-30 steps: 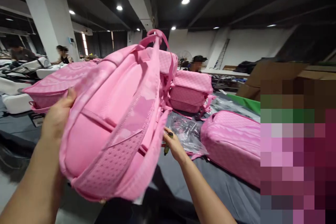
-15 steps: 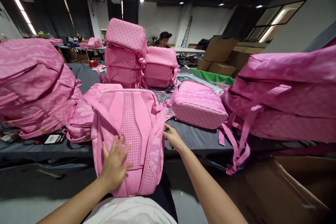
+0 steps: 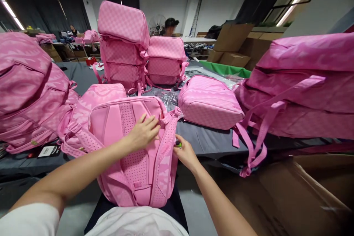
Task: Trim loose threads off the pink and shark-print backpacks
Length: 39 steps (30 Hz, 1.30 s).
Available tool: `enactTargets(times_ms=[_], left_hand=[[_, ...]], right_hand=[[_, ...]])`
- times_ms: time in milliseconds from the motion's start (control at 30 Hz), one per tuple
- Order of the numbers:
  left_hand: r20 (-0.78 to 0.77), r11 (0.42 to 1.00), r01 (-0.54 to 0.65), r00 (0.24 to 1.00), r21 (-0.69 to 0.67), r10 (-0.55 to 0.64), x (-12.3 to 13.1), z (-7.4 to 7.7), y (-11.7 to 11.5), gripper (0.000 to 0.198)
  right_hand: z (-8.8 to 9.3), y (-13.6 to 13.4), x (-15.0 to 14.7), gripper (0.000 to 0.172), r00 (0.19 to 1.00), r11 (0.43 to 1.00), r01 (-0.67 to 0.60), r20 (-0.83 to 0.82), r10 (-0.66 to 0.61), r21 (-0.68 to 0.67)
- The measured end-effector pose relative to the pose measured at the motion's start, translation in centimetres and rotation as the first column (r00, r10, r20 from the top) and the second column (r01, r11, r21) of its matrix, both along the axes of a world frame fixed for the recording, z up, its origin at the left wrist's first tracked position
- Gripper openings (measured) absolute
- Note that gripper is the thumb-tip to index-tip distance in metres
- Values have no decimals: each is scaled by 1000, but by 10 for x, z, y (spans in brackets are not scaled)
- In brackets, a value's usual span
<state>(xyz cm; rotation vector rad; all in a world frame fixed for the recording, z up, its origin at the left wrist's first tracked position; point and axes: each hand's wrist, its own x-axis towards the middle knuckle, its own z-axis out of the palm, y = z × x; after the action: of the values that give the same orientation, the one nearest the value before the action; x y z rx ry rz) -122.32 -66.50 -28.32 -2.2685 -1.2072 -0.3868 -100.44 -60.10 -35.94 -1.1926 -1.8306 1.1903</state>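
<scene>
A pink backpack [image 3: 110, 121] stands on my lap, leaning on the table edge with its padded, perforated back panel facing me. My left hand [image 3: 143, 132] lies across the upper part of that panel, fingers stretched toward the right shoulder strap [image 3: 162, 162]. The other strap [image 3: 85, 138] hangs out to the left. At the bag's right side my right hand [image 3: 186, 153] is closed around a small black-and-green tool [image 3: 178, 143]. Its fingertips are partly hidden by the bag's edge, so I cannot tell whether they also grip the fabric.
Pink backpacks stand on the dark-covered table [image 3: 199, 140]: a large pile [image 3: 24, 81] at left, a checked stack [image 3: 121, 44] behind, one lying bag [image 3: 210, 103], another pile [image 3: 306, 88] at right. An open cardboard box [image 3: 276, 191] sits lower right. A person [image 3: 170, 27] is at the back.
My left hand has moved up and right across the back panel. The left strap has swung outward to the left. My right hand stays at the bag's side with the tool.
</scene>
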Motion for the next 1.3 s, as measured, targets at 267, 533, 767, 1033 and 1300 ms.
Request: enactTargets(times_ms=[267, 533, 767, 1033, 1300], left_hand=[[-149, 984, 166, 973, -63, -174, -23, 9, 86, 50], [91, 980, -80, 994, 180, 64, -76, 57, 83, 19], [286, 999, -31, 958, -11, 32, -55, 54, 89, 9], [252, 992, -99, 965, 83, 75, -46, 48, 101, 13], [748, 955, -279, 654, 100, 113, -63, 62, 80, 8]], right_hand=[[-2, 8, 5, 50, 1000, 1000, 3, 25, -2, -15], [-12, 10, 7, 50, 977, 997, -20, 211, 3, 77], [-14, 8, 7, 50, 978, 999, -1, 207, -8, 41], [-16, 5, 6, 53, 977, 997, 45, 206, -56, 57], [-21, 6, 8, 51, 979, 997, 38, 199, -51, 70]])
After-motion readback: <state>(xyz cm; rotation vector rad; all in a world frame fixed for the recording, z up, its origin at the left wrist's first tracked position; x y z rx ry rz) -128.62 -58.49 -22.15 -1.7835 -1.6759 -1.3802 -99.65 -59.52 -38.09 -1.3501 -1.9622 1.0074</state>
